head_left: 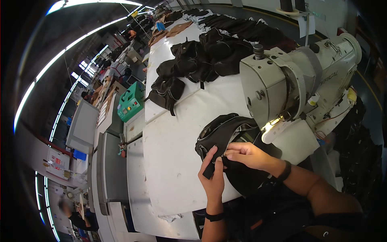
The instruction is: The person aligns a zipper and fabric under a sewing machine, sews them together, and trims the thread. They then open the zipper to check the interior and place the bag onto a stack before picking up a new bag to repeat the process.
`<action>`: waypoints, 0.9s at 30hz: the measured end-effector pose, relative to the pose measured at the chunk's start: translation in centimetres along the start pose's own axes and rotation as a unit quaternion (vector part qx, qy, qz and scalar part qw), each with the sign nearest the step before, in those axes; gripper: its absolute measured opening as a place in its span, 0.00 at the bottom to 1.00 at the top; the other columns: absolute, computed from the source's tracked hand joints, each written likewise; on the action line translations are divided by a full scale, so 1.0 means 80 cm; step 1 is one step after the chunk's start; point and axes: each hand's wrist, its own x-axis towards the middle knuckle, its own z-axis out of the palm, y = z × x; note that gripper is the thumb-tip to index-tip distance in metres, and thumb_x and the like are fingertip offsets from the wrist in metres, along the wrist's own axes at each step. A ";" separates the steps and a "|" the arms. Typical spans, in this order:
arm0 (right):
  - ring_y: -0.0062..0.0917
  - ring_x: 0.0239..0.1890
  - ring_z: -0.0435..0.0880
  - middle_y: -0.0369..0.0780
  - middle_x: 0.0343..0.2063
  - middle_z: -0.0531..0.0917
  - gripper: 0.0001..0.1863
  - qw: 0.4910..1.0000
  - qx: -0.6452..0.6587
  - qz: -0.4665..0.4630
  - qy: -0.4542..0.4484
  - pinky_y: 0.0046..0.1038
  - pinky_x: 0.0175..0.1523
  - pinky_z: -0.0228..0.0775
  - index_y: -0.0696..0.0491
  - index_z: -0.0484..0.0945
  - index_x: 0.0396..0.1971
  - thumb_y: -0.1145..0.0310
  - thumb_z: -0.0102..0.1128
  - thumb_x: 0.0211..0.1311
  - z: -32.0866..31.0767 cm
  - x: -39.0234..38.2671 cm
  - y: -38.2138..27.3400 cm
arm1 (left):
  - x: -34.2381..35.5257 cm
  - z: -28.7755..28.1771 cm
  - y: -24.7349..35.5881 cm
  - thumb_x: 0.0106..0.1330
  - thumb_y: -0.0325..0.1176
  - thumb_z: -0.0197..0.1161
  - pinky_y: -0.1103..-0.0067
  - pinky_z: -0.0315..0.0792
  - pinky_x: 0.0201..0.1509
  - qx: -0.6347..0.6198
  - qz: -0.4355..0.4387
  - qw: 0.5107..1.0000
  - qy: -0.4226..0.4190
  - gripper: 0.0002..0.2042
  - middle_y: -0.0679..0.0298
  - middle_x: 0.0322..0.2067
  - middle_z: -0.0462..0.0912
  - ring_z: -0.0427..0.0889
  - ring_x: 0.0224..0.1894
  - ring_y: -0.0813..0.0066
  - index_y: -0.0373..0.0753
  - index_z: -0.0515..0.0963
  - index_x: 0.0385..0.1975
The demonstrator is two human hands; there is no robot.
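A black fabric bag [219,131] with grey-edged seams lies on the white table in front of me, partly under the sewing machine's head. My left hand [212,177] grips its near edge between thumb and fingers, and a short black strap end [209,171] pokes out there. From the right, my right hand [252,156] pinches the same edge, its fingertips almost meeting my left thumb. A small shiny metal piece [223,155], perhaps a zipper pull, shows between the fingertips; its exact shape is too small to make out.
Close on the right stands a large pale sewing machine [278,84] with a lit lamp [271,125]. More black bags [193,60] are heaped farther up the white table [169,145]. A green box [131,102] stands beyond the left edge; a person [76,215] is at lower left.
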 end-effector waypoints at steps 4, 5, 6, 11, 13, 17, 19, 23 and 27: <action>0.16 0.54 0.78 0.38 0.51 0.83 0.27 0.998 0.015 -0.049 -0.031 0.22 0.63 0.68 0.62 0.62 0.72 0.78 0.53 0.76 0.000 -0.015 0.005 | -0.014 0.014 0.010 0.71 0.24 0.61 0.85 0.76 0.37 0.036 -0.004 0.999 0.029 0.17 0.61 0.41 0.87 0.80 0.30 0.83 0.30 0.80 0.58; 0.16 0.54 0.78 0.38 0.51 0.83 0.26 0.997 -0.053 -0.062 0.002 0.23 0.63 0.69 0.62 0.63 0.71 0.76 0.53 0.76 -0.002 -0.019 0.005 | -0.014 0.018 0.012 0.71 0.24 0.60 0.85 0.75 0.37 0.035 0.020 0.999 0.018 0.17 0.61 0.40 0.86 0.80 0.30 0.83 0.30 0.80 0.58; 0.17 0.54 0.78 0.38 0.50 0.84 0.25 0.991 -0.120 -0.040 0.041 0.24 0.62 0.69 0.62 0.65 0.70 0.75 0.54 0.76 -0.003 -0.026 0.006 | -0.015 0.023 0.013 0.71 0.24 0.60 0.85 0.75 0.37 0.052 0.002 0.998 0.026 0.17 0.62 0.38 0.86 0.79 0.29 0.83 0.29 0.80 0.58; 0.23 0.33 0.81 0.44 0.29 0.84 0.10 0.926 -0.327 -0.127 0.143 0.26 0.42 0.73 0.61 0.83 0.38 0.68 0.63 0.70 -0.026 -0.054 0.003 | -0.017 0.051 0.002 0.71 0.24 0.61 0.86 0.72 0.35 0.038 0.031 0.998 0.031 0.17 0.64 0.32 0.84 0.77 0.27 0.82 0.27 0.79 0.58; 0.23 0.29 0.78 0.43 0.25 0.82 0.11 0.924 -0.318 -0.144 0.159 0.27 0.37 0.70 0.61 0.83 0.32 0.68 0.64 0.69 -0.034 -0.061 -0.003 | -0.015 0.062 0.000 0.71 0.24 0.61 0.86 0.72 0.35 0.023 0.023 0.999 0.023 0.18 0.63 0.32 0.84 0.78 0.28 0.83 0.27 0.78 0.59; 0.40 0.24 0.81 0.48 0.23 0.83 0.12 0.918 -0.318 -0.134 0.193 0.36 0.33 0.71 0.60 0.84 0.30 0.65 0.64 0.65 -0.043 -0.074 -0.016 | -0.005 0.083 0.002 0.71 0.24 0.62 0.87 0.72 0.35 0.004 0.014 1.000 -0.002 0.19 0.63 0.31 0.84 0.78 0.28 0.83 0.26 0.77 0.60; 0.40 0.24 0.81 0.48 0.23 0.83 0.12 0.918 -0.316 -0.126 0.205 0.36 0.33 0.71 0.60 0.84 0.31 0.65 0.64 0.65 -0.044 -0.081 -0.021 | 0.000 0.091 0.004 0.70 0.24 0.61 0.87 0.72 0.35 0.010 0.004 1.000 -0.014 0.19 0.62 0.31 0.84 0.78 0.27 0.82 0.25 0.77 0.60; 0.21 0.30 0.77 0.41 0.26 0.83 0.11 0.918 -0.304 -0.131 0.221 0.26 0.37 0.69 0.60 0.85 0.38 0.67 0.65 0.68 -0.049 -0.089 -0.028 | 0.003 0.104 0.004 0.70 0.22 0.60 0.86 0.74 0.36 -0.022 -0.023 0.999 -0.021 0.19 0.57 0.38 0.85 0.78 0.28 0.80 0.23 0.76 0.60; 0.32 0.33 0.82 0.43 0.30 0.84 0.10 0.868 -0.381 -0.189 0.256 0.30 0.42 0.72 0.60 0.84 0.36 0.67 0.65 0.67 -0.058 -0.093 -0.030 | 0.007 0.109 0.006 0.71 0.20 0.58 0.83 0.77 0.36 -0.059 -0.026 0.997 -0.051 0.19 0.50 0.45 0.85 0.80 0.30 0.76 0.20 0.75 0.60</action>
